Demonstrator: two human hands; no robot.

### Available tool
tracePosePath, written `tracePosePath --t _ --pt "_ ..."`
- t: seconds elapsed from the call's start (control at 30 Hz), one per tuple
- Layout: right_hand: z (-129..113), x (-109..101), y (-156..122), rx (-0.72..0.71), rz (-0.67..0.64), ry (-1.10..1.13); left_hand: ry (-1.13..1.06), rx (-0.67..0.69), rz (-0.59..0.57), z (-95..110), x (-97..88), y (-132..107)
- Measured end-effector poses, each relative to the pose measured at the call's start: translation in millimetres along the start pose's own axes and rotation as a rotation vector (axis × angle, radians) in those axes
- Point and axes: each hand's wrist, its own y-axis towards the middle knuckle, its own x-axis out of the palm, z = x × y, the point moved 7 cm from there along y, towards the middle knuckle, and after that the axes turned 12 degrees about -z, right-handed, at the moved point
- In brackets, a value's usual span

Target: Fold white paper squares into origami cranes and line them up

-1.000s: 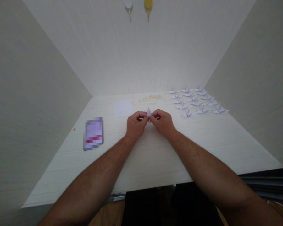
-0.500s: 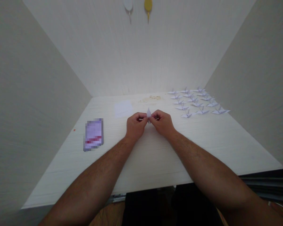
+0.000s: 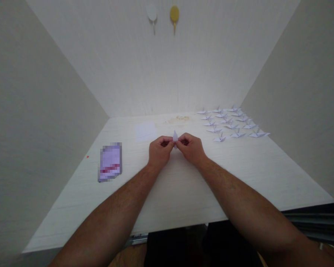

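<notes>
Between my two hands, over the middle of the table, is a small piece of folded white paper [image 3: 175,136], its pointed tip facing away from me. My left hand [image 3: 160,150] pinches its left side between thumb and fingers. On the opposite side my right hand [image 3: 191,147] pinches it the same way. The fingers hide most of the lower part of the folded paper. To the right, several white paper cranes [image 3: 237,134] stand in rows. A flat sheet of white paper [image 3: 145,131] lies beyond my left hand.
A blurred purple, dark-edged flat object [image 3: 110,162] lies on the table [image 3: 180,193] at left, near a tiny orange scrap [image 3: 87,157]. Walls enclose the table at the back and both sides. A white hook [image 3: 151,14] and a yellow hook [image 3: 174,15] hang on the back wall.
The whole view has shifted slightly, so things appear a little lower. Both hands keep their pinch on the folded paper, with hardly any visible movement.
</notes>
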Motion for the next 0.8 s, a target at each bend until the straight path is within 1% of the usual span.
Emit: tracePosePath --t 0.57,0.73,0.8 --pt "0.9 0.7 0.3 -0.009 0.007 -0.008 0.014 -0.027 0.0 -0.7 -0.6 -0.4" --pt "-0.9 0.8 0.7 -0.109 0.032 0.036 0.025 -0.038 -0.02 -1.3 0.0 1.1" --pt "0.1 1.1 0.9 -0.115 0.034 0.035 0.011 -0.04 -0.03 -1.3 0.8 1.4"
